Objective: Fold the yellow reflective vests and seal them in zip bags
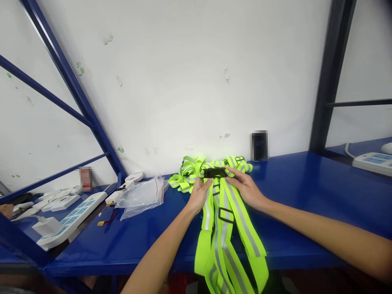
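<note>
A neon yellow-green reflective strap vest (226,241) with silver stripes hangs over the front edge of the blue table. Its black buckle piece (214,172) sits between my two hands. On its left side, my left hand (199,195) is closed with the thumb on top. Opposite it, my right hand (246,187) pinches the straps at the right end of the buckle piece. A black rectangular slider (226,215) lies on the straps below. Behind my hands are more reflective straps, one bundle (188,167) rolled up at the left and another (240,163) at the right.
Clear plastic bags (142,196) and a small white fan (134,177) lie to the left, beside a red-black cable (110,216). Further left is a white power strip (76,218). A blurred dark box (259,145) stands against the wall. Blue frame posts (70,81) flank the table (294,192).
</note>
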{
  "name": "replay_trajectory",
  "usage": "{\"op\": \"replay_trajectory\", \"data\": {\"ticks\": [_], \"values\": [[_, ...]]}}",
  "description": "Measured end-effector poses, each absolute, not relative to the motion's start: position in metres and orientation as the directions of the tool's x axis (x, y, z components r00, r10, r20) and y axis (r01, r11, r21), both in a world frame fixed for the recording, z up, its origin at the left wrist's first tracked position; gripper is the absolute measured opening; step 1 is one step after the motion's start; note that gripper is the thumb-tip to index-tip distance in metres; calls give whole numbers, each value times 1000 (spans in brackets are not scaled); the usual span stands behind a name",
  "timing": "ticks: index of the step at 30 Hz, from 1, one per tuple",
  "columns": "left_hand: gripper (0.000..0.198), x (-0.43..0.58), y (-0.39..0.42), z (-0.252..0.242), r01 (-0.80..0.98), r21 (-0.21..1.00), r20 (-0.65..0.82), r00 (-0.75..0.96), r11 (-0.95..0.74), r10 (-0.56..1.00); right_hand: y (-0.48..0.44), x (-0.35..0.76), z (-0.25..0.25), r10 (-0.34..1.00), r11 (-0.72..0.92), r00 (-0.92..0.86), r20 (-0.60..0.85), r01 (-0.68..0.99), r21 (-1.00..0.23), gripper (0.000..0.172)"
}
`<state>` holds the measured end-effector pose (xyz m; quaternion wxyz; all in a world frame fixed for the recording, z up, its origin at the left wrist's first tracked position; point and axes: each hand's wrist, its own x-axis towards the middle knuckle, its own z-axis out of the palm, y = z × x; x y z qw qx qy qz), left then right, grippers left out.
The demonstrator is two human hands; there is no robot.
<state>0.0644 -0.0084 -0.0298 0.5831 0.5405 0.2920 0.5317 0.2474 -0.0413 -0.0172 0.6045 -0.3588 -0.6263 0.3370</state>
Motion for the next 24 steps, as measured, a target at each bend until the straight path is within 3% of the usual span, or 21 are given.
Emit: {"op": "replay_trajectory", "data": {"ticks": [4, 7, 9, 11, 13, 16, 19, 24], "values": [[39, 63, -2, -41, -254, 949, 224, 129, -186, 966, -45, 245, -14, 915, 392, -66, 398, -86, -916, 29], [45, 61, -7, -37, -364, 928, 193, 291, -79, 937, -48, 245, -12, 946, 272, -109, 306, -251, -929, 24], [54, 60, -14, -30, -440, 898, 184, 415, 19, 891, -50, 244, -11, 962, 243, -65, 264, -230, -942, 20], [61, 60, -20, -23, -473, 874, 150, 476, 108, 867, -51, 243, -9, 964, 263, 4, 266, -147, -953, 28], [65, 60, -23, -18, -458, 876, 94, 473, 153, 876, -51, 243, -8, 957, 291, 33, 290, -126, -948, 54], [70, 60, -19, -18, -394, 913, 52, 369, 105, 928, -48, 244, -8, 970, 234, -14, 243, -217, -948, 78], [72, 59, -11, -21, -384, 923, 108, 254, -3, 961, -46, 249, -7, 971, 145, -155, 181, -220, -965, 68], [50, 57, -7, -24, -378, 912, 252, 207, -160, 945, -50, 254, -5, 921, 350, -200, 334, 48, -935, 56]]}}
